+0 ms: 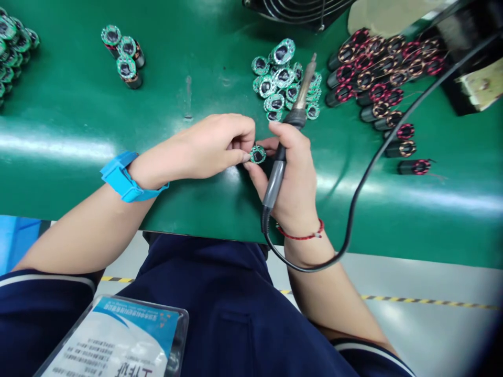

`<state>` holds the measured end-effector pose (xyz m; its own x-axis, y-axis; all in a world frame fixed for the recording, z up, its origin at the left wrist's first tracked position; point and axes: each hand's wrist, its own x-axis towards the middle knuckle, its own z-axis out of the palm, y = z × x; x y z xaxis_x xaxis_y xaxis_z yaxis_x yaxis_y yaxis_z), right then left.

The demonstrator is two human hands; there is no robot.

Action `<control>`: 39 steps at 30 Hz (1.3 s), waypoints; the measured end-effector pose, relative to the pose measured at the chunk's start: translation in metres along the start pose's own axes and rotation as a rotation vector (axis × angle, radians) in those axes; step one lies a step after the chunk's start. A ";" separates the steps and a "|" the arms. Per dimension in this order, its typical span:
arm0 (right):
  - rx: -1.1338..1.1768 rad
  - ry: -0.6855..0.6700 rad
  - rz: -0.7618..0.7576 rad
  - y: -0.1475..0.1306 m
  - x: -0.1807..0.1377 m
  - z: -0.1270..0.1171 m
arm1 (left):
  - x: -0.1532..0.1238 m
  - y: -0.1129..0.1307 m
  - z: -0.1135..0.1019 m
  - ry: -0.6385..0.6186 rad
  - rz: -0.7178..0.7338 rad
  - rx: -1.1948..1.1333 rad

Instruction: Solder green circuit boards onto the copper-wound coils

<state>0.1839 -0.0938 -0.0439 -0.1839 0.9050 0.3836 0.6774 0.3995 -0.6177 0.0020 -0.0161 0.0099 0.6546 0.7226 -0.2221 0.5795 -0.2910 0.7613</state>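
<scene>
My left hand (pixel 208 146), with a blue wrist strap (pixel 121 177), pinches a small round green circuit board (pixel 258 154) between thumb and fingers. My right hand (pixel 293 178) also touches that board with its fingertips and grips a soldering iron (pixel 293 120), tip pointing up and away. The iron's black cable (pixel 353 209) loops off the table edge and runs to the upper right. Both hands rest on the green table (pixel 78 131).
A heap of round green boards (pixel 285 78) lies just beyond the hands. Black coil parts with red and copper windings (pixel 377 73) sit at the right. Three assembled pieces (pixel 123 55) stand at the upper left, more (pixel 13 42) at the far left. A fan grille (pixel 302 10) is at the top.
</scene>
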 end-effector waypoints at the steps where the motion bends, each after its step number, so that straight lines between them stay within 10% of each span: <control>1: 0.006 -0.001 0.000 0.000 -0.001 0.000 | 0.001 0.001 0.001 0.010 -0.006 -0.022; 11: -0.083 0.092 -0.157 -0.010 -0.003 -0.011 | 0.006 0.000 0.006 0.112 -0.024 -0.294; 24: 0.011 0.021 0.022 -0.009 -0.002 -0.004 | 0.005 0.000 0.008 0.109 -0.021 -0.254; 39: -0.161 0.141 -0.115 -0.012 -0.002 -0.012 | 0.005 0.005 0.009 0.093 -0.074 -0.147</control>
<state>0.1845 -0.1023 -0.0295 -0.1728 0.8212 0.5438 0.7646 0.4599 -0.4515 0.0120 -0.0196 0.0075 0.5608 0.7957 -0.2290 0.5430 -0.1447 0.8272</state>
